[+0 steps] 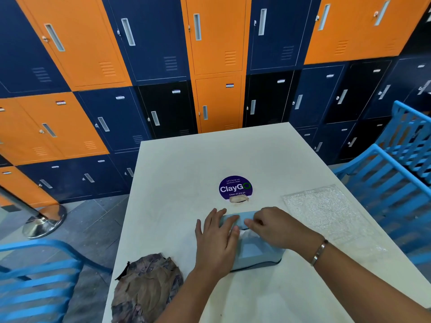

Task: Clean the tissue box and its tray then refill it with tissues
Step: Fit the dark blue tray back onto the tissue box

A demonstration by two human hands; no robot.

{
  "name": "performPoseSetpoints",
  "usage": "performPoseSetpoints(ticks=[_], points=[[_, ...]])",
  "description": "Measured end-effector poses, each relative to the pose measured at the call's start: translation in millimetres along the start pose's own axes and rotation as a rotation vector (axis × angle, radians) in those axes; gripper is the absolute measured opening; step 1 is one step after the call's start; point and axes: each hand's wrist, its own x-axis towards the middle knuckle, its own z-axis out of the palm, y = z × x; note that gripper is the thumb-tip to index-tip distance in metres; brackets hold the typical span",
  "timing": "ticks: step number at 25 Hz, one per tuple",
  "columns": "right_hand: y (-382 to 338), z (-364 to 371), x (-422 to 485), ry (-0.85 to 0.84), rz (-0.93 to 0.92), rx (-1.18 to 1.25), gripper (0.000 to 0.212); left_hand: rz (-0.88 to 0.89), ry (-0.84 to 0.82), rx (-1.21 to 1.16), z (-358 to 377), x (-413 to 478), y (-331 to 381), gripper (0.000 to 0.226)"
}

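Note:
A pale blue tissue box (pixel 255 252) lies on the white table (pixel 186 164), in front of me near the middle. White tissue (pixel 245 233) shows at its top opening. My left hand (pixel 215 238) lies flat on the box's left side with straight fingers. My right hand (pixel 272 226) is over the far end of the box, its fingers curled and pinching at the tissue by the opening. A metal bracelet sits on that wrist. The box's tray is not distinguishable.
A crumpled patterned cloth (pixel 145 290) lies at the table's near left edge. An empty clear plastic wrapper (pixel 321 210) lies to the right. A round purple sticker (pixel 235 188) marks the table's middle. Blue chairs (pixel 396 173) flank both sides; lockers stand behind.

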Motion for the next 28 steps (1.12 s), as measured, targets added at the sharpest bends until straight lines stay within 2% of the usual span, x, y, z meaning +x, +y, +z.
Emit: performPoseSetpoints(ticks=[2, 6, 8, 10, 13, 15, 18, 20, 25, 28], points=[[-0.2, -4.0, 1.4, -0.1, 0.03, 0.005, 0.049, 0.061, -0.001, -0.015, -0.4, -1.0, -1.8, 0.059], [-0.4, -13.2, -6.3, -0.159, 0.013, 0.153, 0.027, 0.159, -0.011, -0.052, -2.9, 0.9, -5.0, 0.043], [-0.4, -11.9, -8.3, -0.193, 0.049, 0.176, 0.023, 0.2, -0.056, -0.025, -6.6, 3.9, -2.3, 0.035], [0.6, -9.8, -6.8, -0.251, 0.082, 0.108, 0.027, 0.282, -0.093, 0.028, -9.7, 7.5, 0.6, 0.031], [0.2, -10.8, -5.4, -0.271, 0.072, 0.018, 0.041, 0.418, -0.135, 0.134, -13.6, 11.0, 5.6, 0.038], [1.6, -14.6, -5.6, -0.252, 0.054, 0.034, 0.035, 0.449, -0.141, 0.187, -15.0, 13.3, 8.0, 0.037], [2.7, -21.0, -7.0, -0.228, -0.031, 0.093, 0.015, 0.423, -0.184, 0.195, -20.2, 15.2, 13.9, 0.035], [1.4, -26.6, -9.5, -0.176, -0.069, 0.131, 0.009, 0.371, -0.231, 0.156, -27.8, 18.0, 18.8, 0.029], [-0.3, -33.1, -12.3, -0.032, -0.136, 0.252, 0.011, 0.225, -0.299, 0.003, -48.5, 27.4, 20.4, 0.022], [-6.2, -36.5, -11.1, 0.05, -0.163, 0.341, 0.014, 0.17, -0.296, -0.168, -55.6, 29.8, 14.7, 0.018]])
